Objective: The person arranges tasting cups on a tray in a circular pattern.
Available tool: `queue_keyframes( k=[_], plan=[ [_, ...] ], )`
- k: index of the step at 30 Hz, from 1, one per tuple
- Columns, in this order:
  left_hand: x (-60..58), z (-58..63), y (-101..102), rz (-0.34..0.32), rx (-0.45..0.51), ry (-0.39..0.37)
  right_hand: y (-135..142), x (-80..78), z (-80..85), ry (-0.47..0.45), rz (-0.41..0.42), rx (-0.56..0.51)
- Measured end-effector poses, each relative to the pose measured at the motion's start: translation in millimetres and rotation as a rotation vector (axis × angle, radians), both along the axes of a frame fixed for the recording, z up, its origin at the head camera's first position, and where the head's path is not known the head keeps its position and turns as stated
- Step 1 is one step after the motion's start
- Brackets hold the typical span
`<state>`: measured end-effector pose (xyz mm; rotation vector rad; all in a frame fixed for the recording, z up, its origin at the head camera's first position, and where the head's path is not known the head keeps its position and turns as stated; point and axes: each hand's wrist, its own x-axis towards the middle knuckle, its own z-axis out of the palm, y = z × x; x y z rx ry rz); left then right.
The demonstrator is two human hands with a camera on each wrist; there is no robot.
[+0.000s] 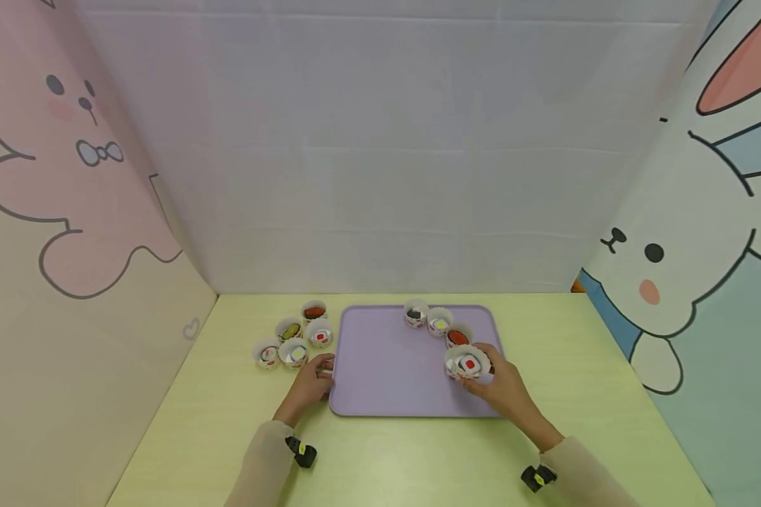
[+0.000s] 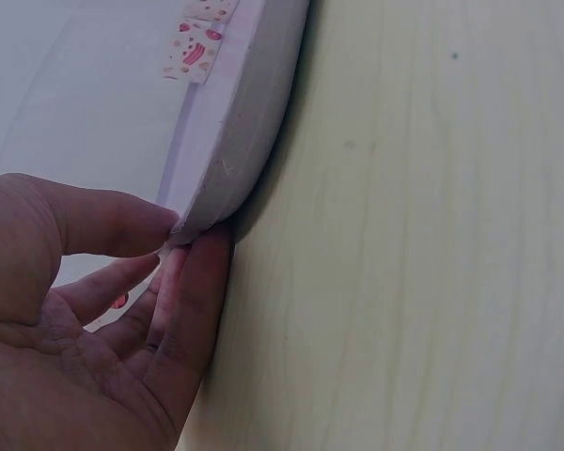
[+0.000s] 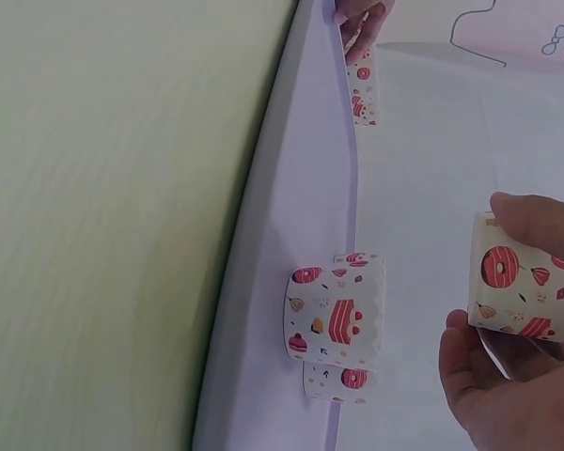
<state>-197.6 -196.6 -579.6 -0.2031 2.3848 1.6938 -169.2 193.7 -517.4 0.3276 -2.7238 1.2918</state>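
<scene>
A paper cup (image 3: 514, 289) is above the purple tray (image 1: 387, 370) at right, held between thumb and fingers of the right hand (image 1: 504, 386). The left hand (image 1: 313, 382) pinches the tray's left rim (five other cups (image 1: 294, 363) sit nearby).

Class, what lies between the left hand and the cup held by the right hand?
In the head view, a bare stretch of the purple tray lies between the left hand and the cup in the right hand.

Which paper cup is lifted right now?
The cup gripped by the right hand, raised over the purple tray; the others stand on the tray or the yellowish table.
</scene>
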Motion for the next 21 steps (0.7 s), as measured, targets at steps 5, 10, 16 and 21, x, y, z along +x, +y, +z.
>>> queue_keyframes(
  k=[5, 10, 16, 21],
  plan=[
    [0.8, 0.5, -1, -0.006, -0.007, 0.002, -6, 6.3, -5.0, -0.014, 0.024, -0.025],
    [0.7, 1.0, -1, -0.005, -0.014, 0.005, -10, 12.2, -12.9, -0.01, 0.048, -0.027],
    [0.1, 0.4, -1, 0.0, -0.013, 0.005, -15, 15.8, -23.6, 0.002, 0.065, 0.005],
    [-0.2, -0.5, -1, -0.004, -0.012, 0.0, -17, 18.6, -28.3, 0.016, 0.074, 0.006]
  ],
)
